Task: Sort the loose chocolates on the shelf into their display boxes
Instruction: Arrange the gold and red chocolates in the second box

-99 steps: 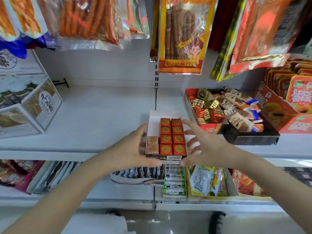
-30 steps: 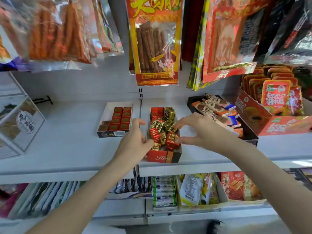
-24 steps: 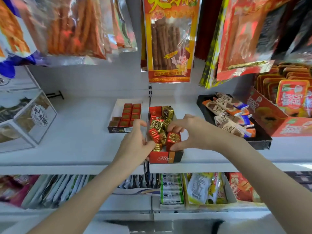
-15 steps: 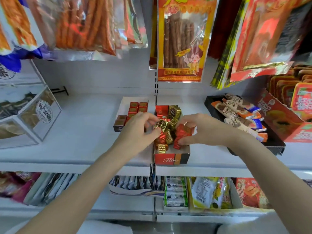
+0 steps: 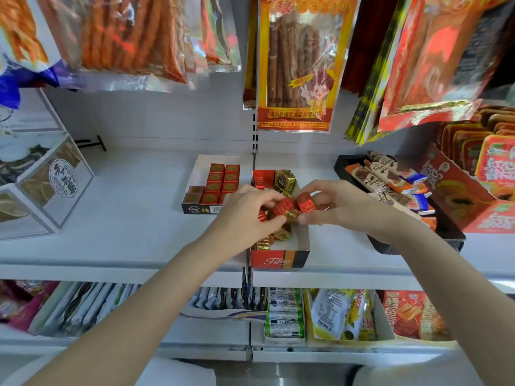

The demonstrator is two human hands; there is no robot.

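One head-worn camera looks forward and down, close over the white metal shelf [image 5: 125, 218]; hanging snack bags at twelve o'clock, forearms entering from six.

White shelves [image 5: 125, 218] (two tiers), pale back wall [image 5: 167, 121].

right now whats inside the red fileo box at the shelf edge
Inside the red Fileo box: gold-wrapped chocolates at the back and front, red-wrapped chocolates held by the left hand and right hand. The hands cover the middle.
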